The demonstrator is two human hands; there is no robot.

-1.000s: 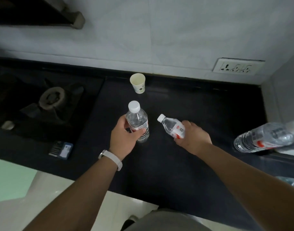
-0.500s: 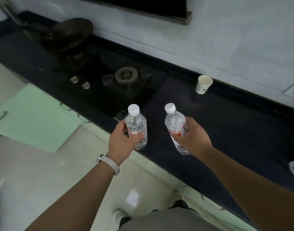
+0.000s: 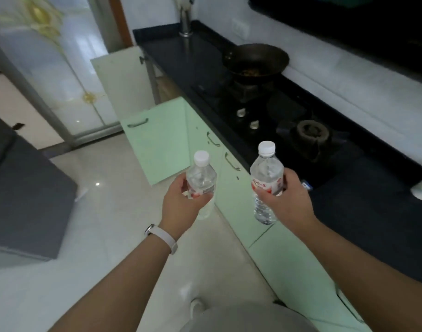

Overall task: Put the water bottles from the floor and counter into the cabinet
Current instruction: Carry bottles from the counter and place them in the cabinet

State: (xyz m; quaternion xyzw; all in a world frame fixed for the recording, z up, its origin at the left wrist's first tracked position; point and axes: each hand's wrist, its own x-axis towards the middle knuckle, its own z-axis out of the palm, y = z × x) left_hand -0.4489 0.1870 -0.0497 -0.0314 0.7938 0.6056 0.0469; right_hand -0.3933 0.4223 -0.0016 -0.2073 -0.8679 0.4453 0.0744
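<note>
over the pale floor (image 3: 104, 212) a green cabinet door (image 3: 157, 140) stands swung out from the run of cabinet fronts. that is likely where the bottles are meant to go, though the door itself hides what lies behind it. just right of it the left hand (image 3: 181, 204), a white band (image 3: 161, 238) on its wrist, wraps fingers and thumb round the middle of the left bottle (image 3: 201, 183). it holds the bottle upright, white cap on, in the air over the floor. the right hand (image 3: 286, 204) grips the right bottle (image 3: 265, 180) the same way, round its red label, upright and a little higher, near the front edge of the dark tabletop (image 3: 372, 212). one bottle per hand, held by the waist and kept apart, looks like a carrying grip: it saves a trip and keeps the two from knocking together. further right a wok (image 3: 255, 59) and a stove burner (image 3: 310, 133) sit on the tabletop, well apart from both bottles.
</note>
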